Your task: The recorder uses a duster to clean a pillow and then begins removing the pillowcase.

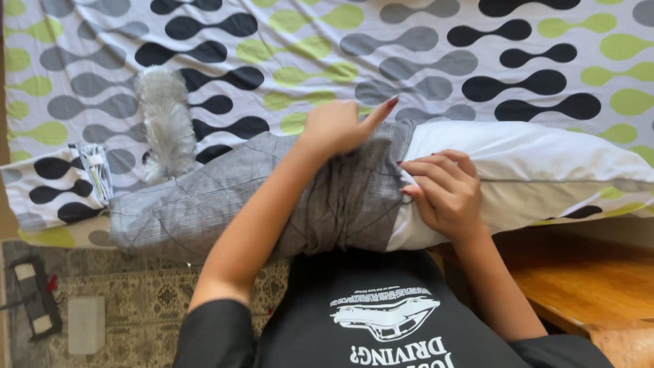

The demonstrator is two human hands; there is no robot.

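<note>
**Two hands on a half-covered pillow at the bed edge**

White pillow (pixel 524 170) lies lengthwise along the near edge of the bed (pixel 409 41), which has a sheet patterned with black, grey and green blobs. Grey pillowcase (pixel 225 197), faint diamond lines, covers the pillow's left part; the right part is bare white. Case edge is bunched in folds around the pillow's middle.

Left hand (pixel 337 126) sits on top of the bunched case edge, fingers curled into the fabric, index finger pointing up and right; grip is closed on the grey pillowcase. Right hand (pixel 443 191) is just beside it on the white side, fingers bent, tips pressing at the line where case meets pillow; cannot tell if its grip pinches cloth or only presses. Dark red nails on both hands.

Grey fluffy duster (pixel 165 123) lies on the sheet left of the hands, touching the pillowcase's far end. A small packet (pixel 95 170) lies at the bed's left corner. Patterned rug (pixel 136 300) on the floor below, wooden surface (pixel 586 279) lower right. Person wears a black printed shirt (pixel 381 313).
</note>
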